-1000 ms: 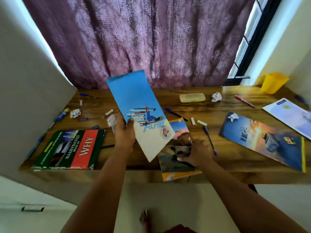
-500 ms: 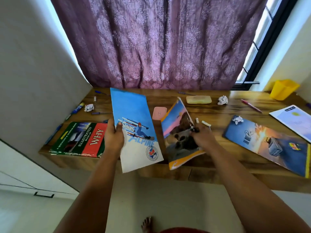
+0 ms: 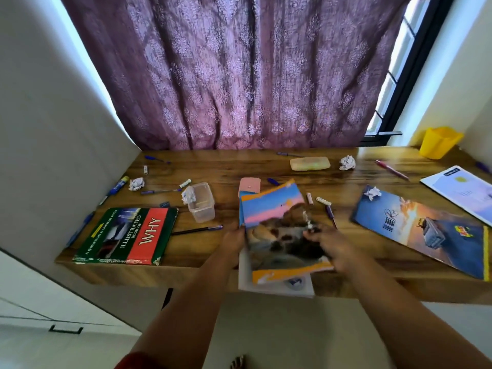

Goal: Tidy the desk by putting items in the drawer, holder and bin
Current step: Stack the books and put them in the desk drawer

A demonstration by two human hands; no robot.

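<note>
Both hands grip stacked booklets at the desk's (image 3: 266, 166) front edge: left hand (image 3: 234, 242) curled on the left side, right hand (image 3: 332, 247) pinching the sunset booklet's (image 3: 274, 225) right side, over a white-backed booklet (image 3: 245, 278) overhanging the edge. Left to right: one green book (image 3: 127, 235), one clear tub (image 3: 201, 202), four paper balls, one blue magazine (image 3: 426, 230), one yellow holder (image 3: 439, 141). Bare wood between book and stack.

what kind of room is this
Most likely a study corner in a home: a wooden desk set under a curtained window, strewn with pens, crumpled paper and notebooks, with a big illustrated book on it and a yellow holder in the far corner.
</note>
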